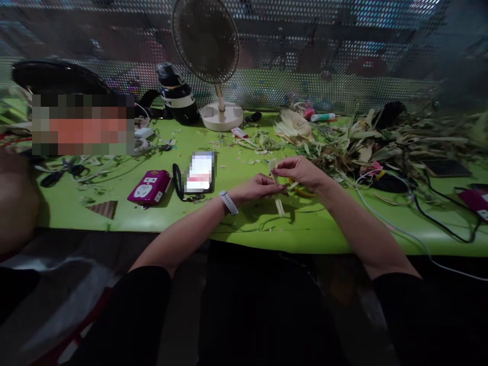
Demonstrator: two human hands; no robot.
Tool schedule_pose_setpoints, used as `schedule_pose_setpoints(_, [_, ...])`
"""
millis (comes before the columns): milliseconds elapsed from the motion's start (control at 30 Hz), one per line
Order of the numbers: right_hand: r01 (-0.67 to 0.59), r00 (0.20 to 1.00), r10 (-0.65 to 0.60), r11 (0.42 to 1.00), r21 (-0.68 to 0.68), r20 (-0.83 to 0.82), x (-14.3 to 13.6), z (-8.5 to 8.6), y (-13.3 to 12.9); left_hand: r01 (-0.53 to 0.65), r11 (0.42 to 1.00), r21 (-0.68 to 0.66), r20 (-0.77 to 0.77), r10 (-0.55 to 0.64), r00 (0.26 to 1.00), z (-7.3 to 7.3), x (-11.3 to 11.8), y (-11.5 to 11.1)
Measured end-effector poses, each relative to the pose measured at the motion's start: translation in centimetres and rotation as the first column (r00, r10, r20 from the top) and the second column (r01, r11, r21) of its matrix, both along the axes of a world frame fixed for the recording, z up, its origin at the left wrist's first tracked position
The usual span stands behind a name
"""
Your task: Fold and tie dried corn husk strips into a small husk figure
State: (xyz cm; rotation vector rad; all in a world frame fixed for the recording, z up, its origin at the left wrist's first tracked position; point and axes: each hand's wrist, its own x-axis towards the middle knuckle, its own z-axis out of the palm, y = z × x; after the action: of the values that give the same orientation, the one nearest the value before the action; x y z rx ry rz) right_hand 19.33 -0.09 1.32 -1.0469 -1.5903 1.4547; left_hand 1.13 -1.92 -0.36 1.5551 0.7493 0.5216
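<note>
Both my hands are together over the green table [183, 218], a little right of the middle. My left hand [261, 187], with a pale band on its wrist, is closed on a whitish strip of husk [280, 207], whose lower end hangs below the fingers. At the strip's upper end, my right hand [299, 171] pinches it between thumb and fingers. Something yellow lies on the table just under my right hand. A phone [199, 173] with a lit screen lies left of my hands.
A white fan [221, 117] and black bottle [181, 99] stand at the back. Dried husks and leaves [343, 147] are heaped at the right, with cables [415, 239]. A magenta box [150, 187] and scissors [63, 170] lie left. A person's arm [15, 203] rests at the far left.
</note>
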Motion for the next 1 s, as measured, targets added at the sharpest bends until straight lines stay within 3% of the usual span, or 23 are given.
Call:
schedule_pose_setpoints(100, [0.02, 1.0, -0.021, 0.996, 0.083, 0.017, -0.4, -0.4, -0.1, 0.102, 0.995, -0.02, -0.022, -0.103, 0.994, 0.1, 0.1, -0.2])
schedule_pose_setpoints(200, [0.113, 0.984, -0.15, 0.947, 0.299, 0.102, -0.5, -0.1, -0.2, 0.036, 0.994, -0.106, 0.052, -0.031, 0.998, -0.5, 0.3, 0.0])
schedule_pose_setpoints(233, [0.18, 0.962, -0.246, 0.895, 0.408, 0.115, -0.4, 0.3, -0.3, -0.036, 0.989, -0.146, 0.102, 0.051, 0.994, -0.7, 0.4, 0.1])
schedule_pose_setpoints(300, [0.335, 0.879, -0.473, 0.711, 0.618, 0.067, 0.1, 1.1, -0.7, -0.151, 0.955, -0.254, 0.203, 0.205, 0.957, -1.1, 0.7, 0.6])
schedule_pose_setpoints(367, [0.448, 0.778, -0.627, 0.519, 0.728, -0.032, 0.5, 1.8, -1.2, -0.241, 0.906, -0.348, 0.302, 0.352, 0.886, -1.2, 0.8, 1.1])
schedule_pose_setpoints(400, [0.451, 0.758, -0.65, 0.479, 0.753, -0.041, 0.6, 1.9, -1.4, -0.275, 0.882, -0.383, 0.343, 0.413, 0.844, -1.1, 0.8, 1.3])
schedule_pose_setpoints(433, [0.41, 0.769, -0.639, 0.494, 0.767, 0.001, 0.6, 1.9, -1.7, -0.3, 0.863, -0.406, 0.379, 0.458, 0.804, -1.0, 0.7, 1.5])
schedule_pose_setpoints(500, [0.222, 0.823, -0.531, 0.628, 0.746, 0.201, 0.2, 1.4, -2.0, -0.336, 0.844, -0.418, 0.439, 0.512, 0.738, -0.7, 0.6, 1.6])
schedule_pose_setpoints(567, [0.039, 0.83, -0.383, 0.764, 0.644, 0.404, -0.7, 0.4, -2.0, -0.35, 0.848, -0.399, 0.489, 0.519, 0.701, -0.5, 0.6, 1.6])
schedule_pose_setpoints(633, [-0.024, 0.822, -0.287, 0.845, 0.534, 0.492, -1.5, -0.7, -1.9, -0.352, 0.862, -0.364, 0.527, 0.503, 0.685, -0.7, 0.7, 1.5])
schedule_pose_setpoints(800, [-0.042, 0.919, -0.138, 0.897, 0.439, 0.37, -2.1, -1.8, -1.2, -0.378, 0.883, -0.278, 0.546, 0.469, 0.694, -1.3, 0.9, 1.6])
schedule_pose_setpoints(1000, [-0.245, 0.945, 0.189, 0.949, 0.197, 0.267, -1.8, -1.3, -1.2, -0.44, 0.858, -0.264, 0.576, 0.506, 0.642, -0.9, 0.7, 1.7])
